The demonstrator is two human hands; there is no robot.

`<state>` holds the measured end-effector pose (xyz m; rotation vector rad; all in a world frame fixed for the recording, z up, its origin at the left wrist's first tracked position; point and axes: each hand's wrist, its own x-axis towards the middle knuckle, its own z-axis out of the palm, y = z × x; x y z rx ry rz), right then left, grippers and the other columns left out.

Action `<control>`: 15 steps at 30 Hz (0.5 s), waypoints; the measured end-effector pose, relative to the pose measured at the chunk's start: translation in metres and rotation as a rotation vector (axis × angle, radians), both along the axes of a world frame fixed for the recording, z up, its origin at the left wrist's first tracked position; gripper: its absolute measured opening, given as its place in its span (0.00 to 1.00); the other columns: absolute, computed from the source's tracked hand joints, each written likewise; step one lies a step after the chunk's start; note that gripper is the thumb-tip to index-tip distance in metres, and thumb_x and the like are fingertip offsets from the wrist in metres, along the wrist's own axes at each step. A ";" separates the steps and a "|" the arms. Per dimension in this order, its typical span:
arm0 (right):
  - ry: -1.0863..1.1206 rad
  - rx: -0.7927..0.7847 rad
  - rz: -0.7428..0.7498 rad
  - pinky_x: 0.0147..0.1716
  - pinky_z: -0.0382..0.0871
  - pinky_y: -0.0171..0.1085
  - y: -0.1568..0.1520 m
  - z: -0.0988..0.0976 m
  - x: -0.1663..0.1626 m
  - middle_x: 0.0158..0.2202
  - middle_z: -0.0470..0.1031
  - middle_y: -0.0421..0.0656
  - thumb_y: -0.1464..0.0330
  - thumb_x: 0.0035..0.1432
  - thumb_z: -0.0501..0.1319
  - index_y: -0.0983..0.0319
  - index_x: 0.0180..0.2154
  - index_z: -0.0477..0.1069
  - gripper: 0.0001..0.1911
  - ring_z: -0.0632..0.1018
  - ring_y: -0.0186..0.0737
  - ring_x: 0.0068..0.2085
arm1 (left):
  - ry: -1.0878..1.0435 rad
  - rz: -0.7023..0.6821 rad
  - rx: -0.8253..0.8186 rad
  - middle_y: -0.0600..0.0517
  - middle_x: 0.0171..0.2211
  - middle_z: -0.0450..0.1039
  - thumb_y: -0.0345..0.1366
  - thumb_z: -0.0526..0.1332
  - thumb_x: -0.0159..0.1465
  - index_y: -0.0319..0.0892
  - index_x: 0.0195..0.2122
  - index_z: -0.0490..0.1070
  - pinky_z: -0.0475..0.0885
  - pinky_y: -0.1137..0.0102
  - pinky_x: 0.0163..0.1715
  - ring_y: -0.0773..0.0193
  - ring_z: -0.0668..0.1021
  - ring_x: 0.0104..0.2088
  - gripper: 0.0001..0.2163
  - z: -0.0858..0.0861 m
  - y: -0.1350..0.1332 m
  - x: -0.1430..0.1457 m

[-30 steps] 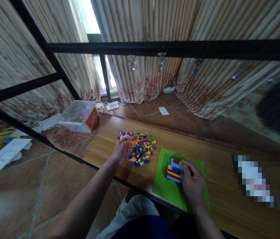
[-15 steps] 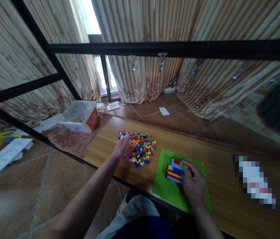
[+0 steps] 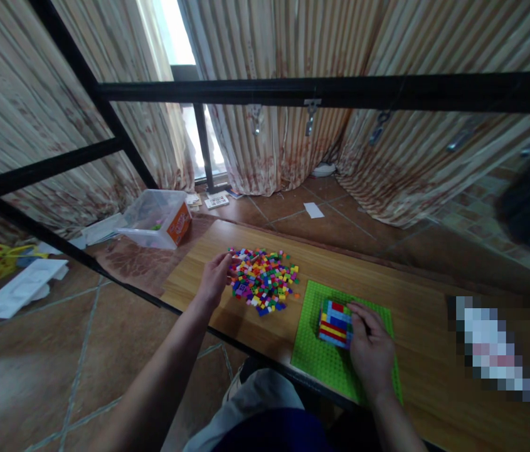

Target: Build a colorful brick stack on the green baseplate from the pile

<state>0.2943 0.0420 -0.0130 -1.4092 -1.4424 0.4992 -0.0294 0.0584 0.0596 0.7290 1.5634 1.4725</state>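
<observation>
A heap of small coloured bricks (image 3: 265, 284) lies on the wooden table (image 3: 255, 333). My left hand (image 3: 214, 277) sits at the heap's left edge, its fingers bent and reaching into the bricks; whether it holds one is hidden. To the right lies a green baseplate (image 3: 321, 361) with a block of stacked coloured bricks (image 3: 334, 322) on it. My right hand (image 3: 372, 351) rests on the baseplate, fingers curled against the right side of the block.
A black metal frame (image 3: 293, 94) crosses overhead and down the left. On the tiled floor beyond the table stand a clear plastic box (image 3: 157, 220) and scattered papers (image 3: 312, 209). Striped curtains hang behind. A blurred patch (image 3: 493, 348) lies on the table's right.
My left hand slid from the top left of the heap down to its left edge. The right hand stayed against the brick block. The view shifted slightly.
</observation>
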 end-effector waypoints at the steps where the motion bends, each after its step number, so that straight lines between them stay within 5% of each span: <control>1: 0.003 -0.001 0.000 0.53 0.66 0.49 0.000 0.000 0.000 0.45 0.76 0.49 0.58 0.62 0.54 0.61 0.40 0.76 0.17 0.75 0.45 0.48 | 0.025 0.046 0.001 0.49 0.33 0.77 0.41 0.64 0.55 0.39 0.40 0.74 0.59 0.77 0.18 0.72 0.71 0.20 0.14 -0.004 -0.003 -0.006; 8: 0.002 -0.007 -0.005 0.52 0.66 0.48 0.000 -0.001 0.000 0.46 0.76 0.49 0.59 0.62 0.54 0.61 0.40 0.76 0.17 0.75 0.45 0.48 | 0.308 0.134 -0.068 0.53 0.30 0.75 0.28 0.65 0.48 0.40 0.38 0.74 0.64 0.74 0.24 0.68 0.71 0.23 0.14 -0.037 -0.024 -0.033; 15: -0.018 0.005 -0.006 0.52 0.66 0.48 0.001 -0.006 0.003 0.45 0.76 0.49 0.59 0.61 0.54 0.61 0.40 0.76 0.17 0.75 0.45 0.47 | 0.701 0.031 -0.088 0.50 0.36 0.75 0.28 0.66 0.52 0.43 0.39 0.75 0.66 0.71 0.38 0.60 0.75 0.38 0.12 -0.043 -0.024 -0.026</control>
